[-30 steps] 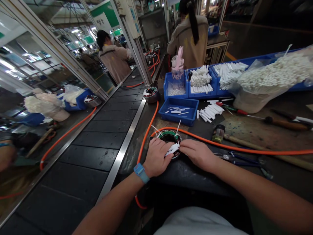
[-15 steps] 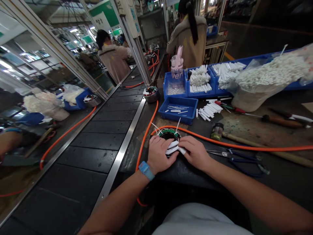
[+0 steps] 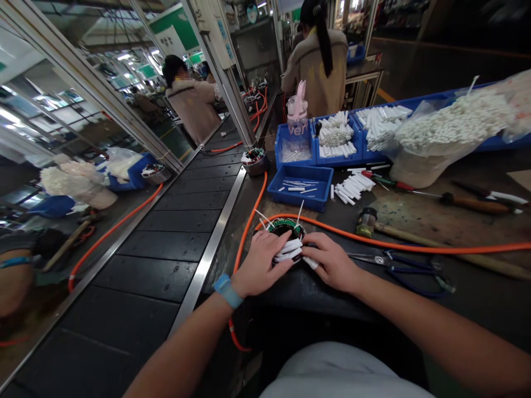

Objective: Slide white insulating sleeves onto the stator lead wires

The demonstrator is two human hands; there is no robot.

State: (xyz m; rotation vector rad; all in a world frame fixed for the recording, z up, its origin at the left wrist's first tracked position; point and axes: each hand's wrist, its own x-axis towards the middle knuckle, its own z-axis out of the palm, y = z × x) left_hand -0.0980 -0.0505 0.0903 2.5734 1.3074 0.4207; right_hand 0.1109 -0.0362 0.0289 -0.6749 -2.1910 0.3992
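A ring-shaped motor stator (image 3: 284, 223) with a green board along its far rim lies on the bench in front of me. Two thin white ties stand up from that rim. White sleeves (image 3: 289, 250) lie across its near side, between my hands. My left hand (image 3: 265, 258) is wrapped over the stator's left side, thumb along the front and index finger reaching over the opening. At the right edge, my right hand (image 3: 329, 262) is closed, its fingers on a white sleeve (image 3: 310, 262). The palms hide much of the stator's near rim.
Beyond the stator is a blue tray (image 3: 301, 188) with thin white pieces. Loose sleeves (image 3: 350, 187) lie beside it. An orange hose (image 3: 398, 249) crosses behind my right hand, near scissors (image 3: 379, 260). The slatted conveyor (image 3: 161, 243) runs along the left. Co-workers (image 3: 317, 72) sit farther back.
My left hand has shifted slightly left, its thumb and index finger spreading wider, so more of the white sleeves shows. My right hand stays at the right edge with its fingers lower.
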